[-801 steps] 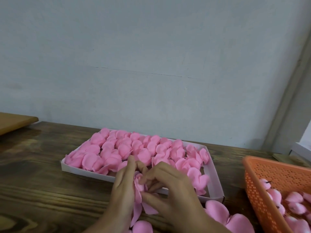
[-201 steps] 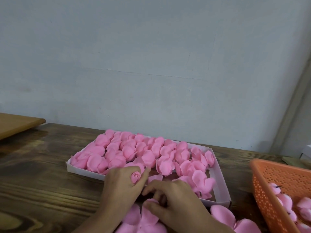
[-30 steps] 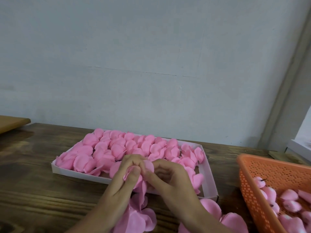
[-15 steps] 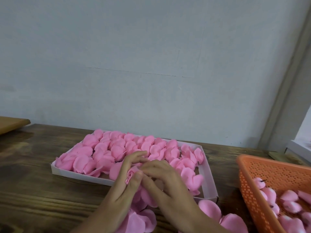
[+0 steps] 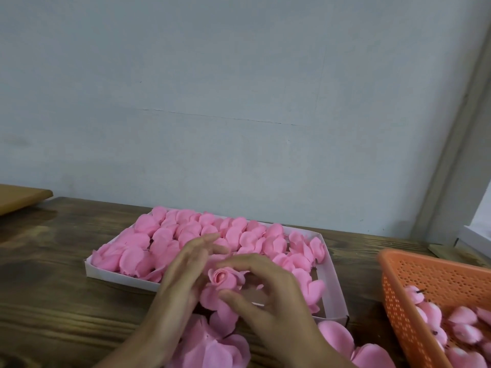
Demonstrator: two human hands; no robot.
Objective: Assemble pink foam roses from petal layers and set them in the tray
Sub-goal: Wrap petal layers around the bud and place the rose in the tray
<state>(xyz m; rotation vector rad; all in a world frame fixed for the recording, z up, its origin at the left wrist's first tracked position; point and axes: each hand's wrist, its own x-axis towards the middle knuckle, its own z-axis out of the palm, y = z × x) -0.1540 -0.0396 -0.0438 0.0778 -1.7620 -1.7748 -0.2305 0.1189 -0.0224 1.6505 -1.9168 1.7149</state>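
Observation:
A pink foam rose point(image 5: 222, 280) with a rolled bud at its centre sits between my two hands, just in front of the white tray point(image 5: 333, 293). My left hand point(image 5: 183, 277) lies against its left side with fingers mostly straight. My right hand point(image 5: 268, 296) curls round its right side, thumb under the petals and fingers over the top. The tray holds several finished pink roses point(image 5: 191, 235) in rows. Loose pink petal layers point(image 5: 212, 346) lie on the table below my hands.
An orange plastic basket point(image 5: 414, 274) with pink rose buds point(image 5: 457, 325) stands at the right. More petal layers point(image 5: 345, 341) lie beside the tray's near right corner. The wooden table point(image 5: 53, 288) meets a pale wall; a tan board point(image 5: 18, 197) sits far left.
My hands have opened around the rose, so its rolled centre now shows. The petals have been folded up around the bud. The view has shifted slightly.

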